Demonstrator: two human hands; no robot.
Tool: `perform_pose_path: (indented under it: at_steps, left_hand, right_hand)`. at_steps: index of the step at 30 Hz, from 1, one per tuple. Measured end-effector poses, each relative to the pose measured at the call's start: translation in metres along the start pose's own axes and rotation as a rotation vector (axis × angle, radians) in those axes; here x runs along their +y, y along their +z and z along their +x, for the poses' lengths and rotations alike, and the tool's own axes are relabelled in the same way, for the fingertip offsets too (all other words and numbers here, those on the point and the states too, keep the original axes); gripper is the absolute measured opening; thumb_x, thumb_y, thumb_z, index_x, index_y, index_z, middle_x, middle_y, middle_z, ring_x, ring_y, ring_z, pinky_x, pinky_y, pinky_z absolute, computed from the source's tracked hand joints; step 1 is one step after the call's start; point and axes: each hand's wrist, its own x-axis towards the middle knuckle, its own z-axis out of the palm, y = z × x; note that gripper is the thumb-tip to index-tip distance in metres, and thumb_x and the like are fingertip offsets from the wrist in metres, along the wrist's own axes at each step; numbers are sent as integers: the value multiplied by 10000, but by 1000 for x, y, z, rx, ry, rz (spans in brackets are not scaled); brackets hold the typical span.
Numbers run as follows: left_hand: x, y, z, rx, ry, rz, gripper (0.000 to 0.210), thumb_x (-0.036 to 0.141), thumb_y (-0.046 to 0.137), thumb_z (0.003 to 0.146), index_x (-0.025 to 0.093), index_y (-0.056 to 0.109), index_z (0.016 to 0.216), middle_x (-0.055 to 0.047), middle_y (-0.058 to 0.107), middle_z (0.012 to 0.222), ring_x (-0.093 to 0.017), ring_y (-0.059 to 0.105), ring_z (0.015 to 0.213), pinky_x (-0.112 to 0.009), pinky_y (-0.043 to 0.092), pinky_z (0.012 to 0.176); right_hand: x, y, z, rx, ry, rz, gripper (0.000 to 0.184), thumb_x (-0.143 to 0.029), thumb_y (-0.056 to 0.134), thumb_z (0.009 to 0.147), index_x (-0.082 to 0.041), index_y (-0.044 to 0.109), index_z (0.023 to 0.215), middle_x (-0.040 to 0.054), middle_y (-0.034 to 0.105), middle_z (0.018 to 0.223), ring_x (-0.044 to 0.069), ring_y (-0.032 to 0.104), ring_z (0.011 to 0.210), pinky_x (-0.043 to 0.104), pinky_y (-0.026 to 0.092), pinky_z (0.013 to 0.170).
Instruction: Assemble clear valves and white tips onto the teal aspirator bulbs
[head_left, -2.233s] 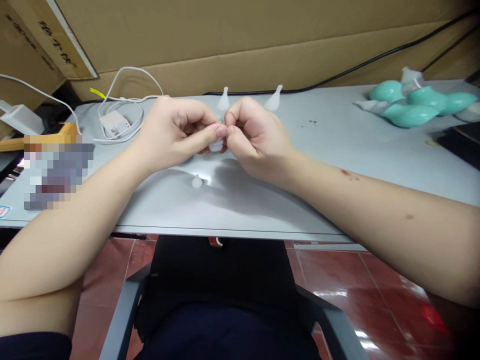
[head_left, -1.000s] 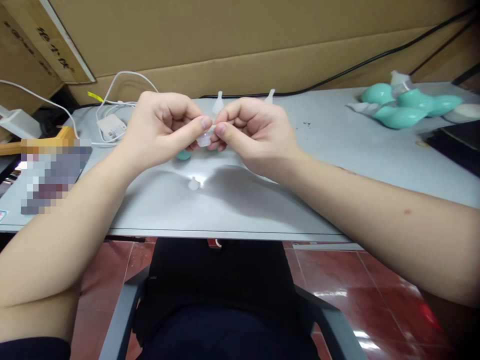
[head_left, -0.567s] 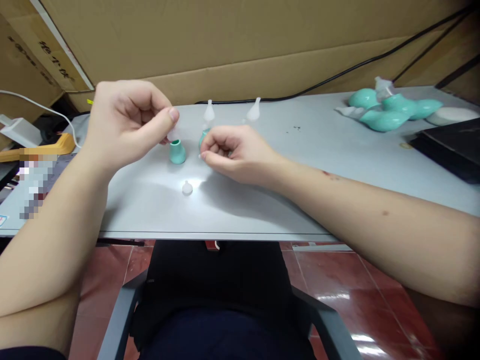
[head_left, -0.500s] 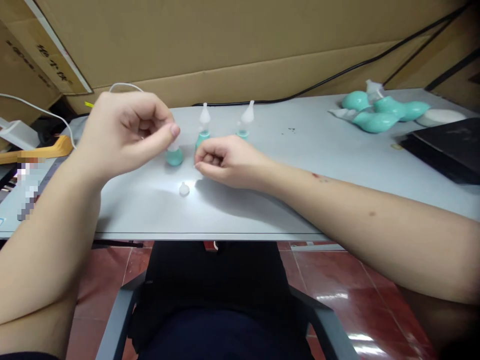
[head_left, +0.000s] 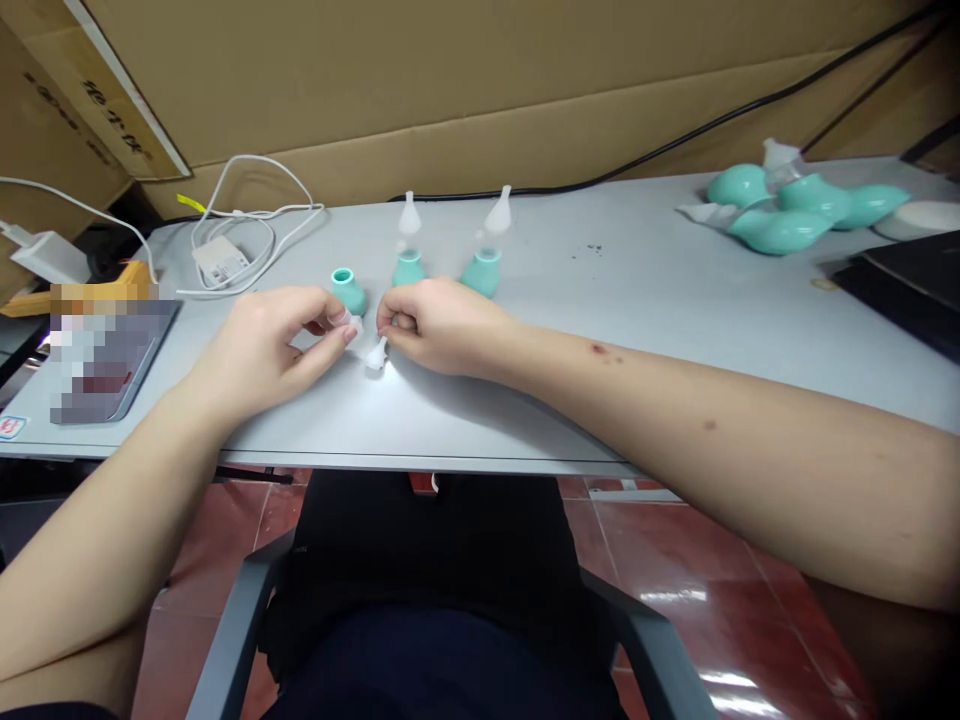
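My left hand (head_left: 277, 345) pinches a small clear plastic piece (head_left: 355, 330) between thumb and fingers, low over the table. Close beside it, my right hand (head_left: 435, 325) is closed at the fingertips on the thin end of a white cone-shaped nozzle (head_left: 376, 356). The clear piece and the nozzle are very near each other; whether they touch I cannot tell. Just behind my left hand a teal squeeze bulb (head_left: 349, 292) stands with its round mouth uncovered. Beyond my right hand, two more teal bulbs (head_left: 409, 268) (head_left: 482, 272) stand upright, each topped with a clear section and white nozzle.
Several glossy teal bulbs (head_left: 780, 225) lie in a pile at the far right, beside a black flat object (head_left: 907, 290). A coiled white cable (head_left: 247, 290) and a dark phone-like slab (head_left: 146, 355) are on the left. Cardboard (head_left: 487, 90) walls the back.
My left hand has come down and away from the bulb with the clear piece, baring the bulb's mouth. The white nozzle has been tilted up from the table at my right fingertips.
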Motion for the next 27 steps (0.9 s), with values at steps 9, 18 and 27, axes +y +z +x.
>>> perform_pose_path:
  at_steps: [9, 18, 27]
  left_hand:
    - [-3, 10, -8, -6, -161, -32, 124, 347, 879, 1024, 312, 772, 1076, 3, 876, 898, -227, 819, 742, -356, 669, 733]
    - [5, 12, -12, -89, -280, -16, 484, 322, 833, 1037, 247, 729, 1504, -66, 916, 1207, -234, 891, 969, -364, 736, 927]
    - [33, 14, -46, 159, -318, -43, 579, 325, 937, 993, 246, 767, 1540, -46, 861, 1180, -212, 817, 958, -343, 678, 874]
  right_hand:
    - [-4, -5, -2, 10, 15, -24, 231, -77, 703, 1137, -203, 796, 968, 18, 743, 791, 213, 630, 789, 382, 442, 811]
    - [8, -2, -12, 15, -188, 85, 133, -233, 751, 1129, -192, 816, 1021, 8, 769, 869, 173, 610, 782, 363, 418, 795]
    - [21, 1, -16, -39, -316, 69, 150, -154, 776, 978, -225, 715, 1095, -22, 745, 864, 174, 614, 780, 362, 400, 763]
